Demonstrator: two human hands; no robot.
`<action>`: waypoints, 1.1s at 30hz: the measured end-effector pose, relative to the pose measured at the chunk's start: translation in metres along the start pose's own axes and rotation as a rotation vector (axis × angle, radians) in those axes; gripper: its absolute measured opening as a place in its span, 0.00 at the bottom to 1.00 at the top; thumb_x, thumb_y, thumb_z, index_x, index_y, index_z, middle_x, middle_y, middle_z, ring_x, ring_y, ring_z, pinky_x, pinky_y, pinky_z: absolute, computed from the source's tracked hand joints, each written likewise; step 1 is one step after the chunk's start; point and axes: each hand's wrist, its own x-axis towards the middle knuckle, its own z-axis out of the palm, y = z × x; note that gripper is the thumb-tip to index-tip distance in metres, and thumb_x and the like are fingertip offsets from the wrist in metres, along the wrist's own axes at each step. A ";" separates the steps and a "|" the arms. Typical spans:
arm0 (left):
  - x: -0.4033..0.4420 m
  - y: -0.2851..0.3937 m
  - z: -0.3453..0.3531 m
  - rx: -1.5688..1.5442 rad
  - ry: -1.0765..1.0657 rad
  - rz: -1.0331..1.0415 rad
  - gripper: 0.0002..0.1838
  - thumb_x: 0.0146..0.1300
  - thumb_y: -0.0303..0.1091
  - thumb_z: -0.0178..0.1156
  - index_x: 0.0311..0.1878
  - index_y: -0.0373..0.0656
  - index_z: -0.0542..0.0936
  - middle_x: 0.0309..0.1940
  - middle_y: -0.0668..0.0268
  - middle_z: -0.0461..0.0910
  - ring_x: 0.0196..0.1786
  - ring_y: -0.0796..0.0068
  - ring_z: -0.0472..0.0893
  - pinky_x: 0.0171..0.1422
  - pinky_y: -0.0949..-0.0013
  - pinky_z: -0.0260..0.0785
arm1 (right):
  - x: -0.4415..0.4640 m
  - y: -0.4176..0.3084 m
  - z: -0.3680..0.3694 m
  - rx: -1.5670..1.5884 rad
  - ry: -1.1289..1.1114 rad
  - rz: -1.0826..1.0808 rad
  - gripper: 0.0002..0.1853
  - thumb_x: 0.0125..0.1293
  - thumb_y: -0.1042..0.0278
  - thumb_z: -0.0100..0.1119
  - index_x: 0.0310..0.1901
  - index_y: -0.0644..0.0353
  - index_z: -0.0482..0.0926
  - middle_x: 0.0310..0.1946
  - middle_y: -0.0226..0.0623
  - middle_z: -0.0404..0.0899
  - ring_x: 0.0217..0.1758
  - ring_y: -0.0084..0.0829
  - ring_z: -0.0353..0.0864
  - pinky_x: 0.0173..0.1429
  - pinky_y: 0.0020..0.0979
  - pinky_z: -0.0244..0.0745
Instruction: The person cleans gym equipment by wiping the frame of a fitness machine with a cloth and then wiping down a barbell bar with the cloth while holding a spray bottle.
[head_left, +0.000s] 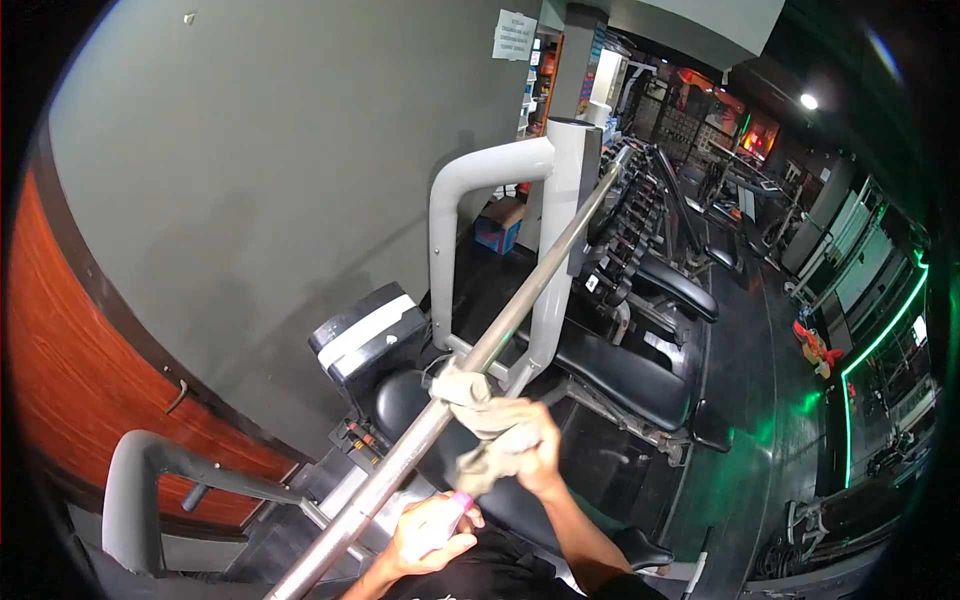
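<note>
A long metal bar [400, 455] runs diagonally from the bottom left up to the far rack. Around its middle lies a light beige cloth [490, 425], and my right hand [535, 450] has its fingers wrapped round the cloth's right side. Lower down, beside the bar, my left hand [425, 535] is closed on a small bottle [450, 515] that looks whitish with a pink top. The cloth's loose end hangs close to the bottle's top.
Behind the bar stands a grey tubular frame [445, 200]. Black padded benches [620, 375] and a dumbbell rack [630, 220] are to the right. A black box with a white strip [370, 330] sits left of the bar, near the grey wall [250, 150].
</note>
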 end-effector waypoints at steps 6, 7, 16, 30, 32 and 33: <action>-0.004 -0.012 0.010 0.100 0.034 -0.059 0.16 0.56 0.22 0.63 0.47 0.28 0.73 0.28 0.58 0.79 0.31 0.66 0.81 0.39 0.66 0.74 | 0.067 -0.013 -0.027 -0.299 0.351 -0.205 0.20 0.59 0.68 0.52 0.53 0.67 0.72 0.58 0.49 0.71 0.64 0.40 0.67 0.68 0.36 0.59; -0.006 -0.016 0.014 0.061 0.124 -0.067 0.14 0.57 0.23 0.62 0.46 0.29 0.73 0.28 0.58 0.79 0.31 0.66 0.81 0.39 0.66 0.74 | 0.073 -0.004 -0.024 -0.318 0.299 -0.158 0.19 0.60 0.68 0.53 0.53 0.66 0.73 0.59 0.49 0.70 0.67 0.43 0.64 0.70 0.37 0.56; -0.015 -0.025 0.019 -0.002 0.338 -0.111 0.11 0.58 0.29 0.62 0.39 0.31 0.75 0.30 0.57 0.81 0.33 0.65 0.82 0.39 0.67 0.74 | 0.008 0.032 0.017 -0.392 0.152 -0.286 0.17 0.55 0.73 0.47 0.46 0.66 0.77 0.52 0.52 0.76 0.64 0.48 0.69 0.70 0.45 0.57; -0.022 -0.024 0.016 0.043 0.317 -0.063 0.13 0.58 0.31 0.64 0.40 0.30 0.75 0.28 0.58 0.80 0.30 0.70 0.80 0.39 0.68 0.73 | 0.054 0.092 0.005 1.464 0.091 0.568 0.24 0.68 0.48 0.41 0.53 0.56 0.74 0.49 0.40 0.78 0.51 0.40 0.78 0.60 0.43 0.72; -0.028 -0.026 0.015 -0.023 0.325 -0.032 0.13 0.58 0.30 0.64 0.40 0.30 0.75 0.29 0.58 0.80 0.29 0.70 0.80 0.39 0.68 0.73 | 0.045 0.045 0.029 0.834 0.353 0.889 0.25 0.66 0.46 0.42 0.54 0.57 0.74 0.48 0.41 0.78 0.51 0.40 0.78 0.60 0.43 0.72; -0.029 -0.027 0.015 -0.046 0.335 -0.043 0.14 0.58 0.30 0.64 0.41 0.30 0.74 0.29 0.58 0.80 0.28 0.70 0.79 0.38 0.68 0.73 | 0.036 0.048 0.035 0.736 0.318 0.932 0.28 0.65 0.44 0.44 0.56 0.57 0.72 0.50 0.40 0.77 0.53 0.39 0.77 0.61 0.40 0.71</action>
